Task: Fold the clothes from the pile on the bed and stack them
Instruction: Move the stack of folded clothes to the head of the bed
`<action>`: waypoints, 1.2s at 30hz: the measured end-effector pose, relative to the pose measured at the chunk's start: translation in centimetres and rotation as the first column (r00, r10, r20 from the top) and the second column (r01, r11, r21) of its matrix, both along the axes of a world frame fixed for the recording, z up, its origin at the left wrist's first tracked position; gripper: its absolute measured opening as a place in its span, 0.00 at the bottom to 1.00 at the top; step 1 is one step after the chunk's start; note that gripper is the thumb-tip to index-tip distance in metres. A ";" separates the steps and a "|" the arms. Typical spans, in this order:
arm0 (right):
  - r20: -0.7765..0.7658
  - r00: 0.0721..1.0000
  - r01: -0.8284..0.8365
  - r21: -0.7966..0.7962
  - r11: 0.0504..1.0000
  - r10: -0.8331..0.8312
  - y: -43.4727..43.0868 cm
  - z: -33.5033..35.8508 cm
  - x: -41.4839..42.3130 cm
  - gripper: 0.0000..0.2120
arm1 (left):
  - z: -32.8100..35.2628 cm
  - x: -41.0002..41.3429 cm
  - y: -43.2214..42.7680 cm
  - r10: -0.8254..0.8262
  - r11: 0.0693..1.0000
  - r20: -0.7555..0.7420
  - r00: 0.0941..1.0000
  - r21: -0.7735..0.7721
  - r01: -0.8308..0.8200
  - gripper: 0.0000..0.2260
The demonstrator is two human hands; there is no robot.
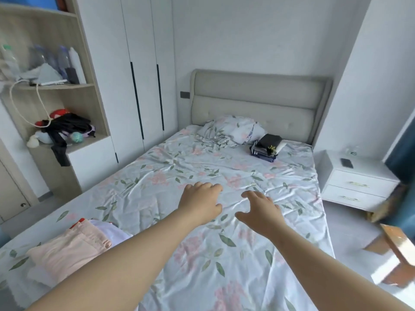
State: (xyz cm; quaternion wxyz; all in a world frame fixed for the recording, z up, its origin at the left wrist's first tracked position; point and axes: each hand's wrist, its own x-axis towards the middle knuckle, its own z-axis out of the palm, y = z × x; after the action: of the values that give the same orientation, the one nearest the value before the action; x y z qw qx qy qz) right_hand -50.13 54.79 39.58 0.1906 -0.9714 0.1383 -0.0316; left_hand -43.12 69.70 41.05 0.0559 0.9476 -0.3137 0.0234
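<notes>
Now held out over the floral sheet point(202, 158), left hand point(199, 203) and right hand point(258, 209), fingers loosely spread, holding nothing; pink and white clothes point(67, 248) heaped at near left; dark folded stack point(266, 147) far off beside the pillow point(233, 129).

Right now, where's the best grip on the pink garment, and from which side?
Likely the buttoned edge of the pink garment, pinched from the bed-centre side with the left hand. That edge lies on top, exposed and lifted by white cloth beneath.
</notes>
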 end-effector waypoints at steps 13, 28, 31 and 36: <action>-0.034 0.997 0.073 -0.070 0.995 -0.076 -25.8 -0.4 -10.3 0.27 | -1.8 -9.2 -26.0 -0.028 1.000 -0.020 0.999 0.005 0.028 0.16; -0.069 0.997 0.016 0.005 1.000 -0.015 -35.1 -2.7 -13.9 0.28 | -4.6 -13.6 -35.1 0.013 0.998 -0.039 0.999 0.068 -0.011 0.16; -0.096 0.995 0.024 0.029 0.999 -0.021 -37.0 -4.0 -13.3 0.27 | -5.4 -13.0 -36.8 0.013 0.999 -0.041 0.999 0.053 -0.011 0.16; -0.122 0.992 0.007 0.058 0.998 0.001 -42.5 -6.5 -9.3 0.27 | -6.9 -9.5 -42.7 0.035 0.996 -0.049 0.998 0.087 -0.030 0.16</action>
State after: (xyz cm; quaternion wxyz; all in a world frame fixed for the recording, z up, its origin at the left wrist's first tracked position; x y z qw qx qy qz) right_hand -59.44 12.30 33.07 0.2102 -0.9652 0.1521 0.0318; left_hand -52.57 27.01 34.13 0.0223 0.9544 -0.2974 -0.0132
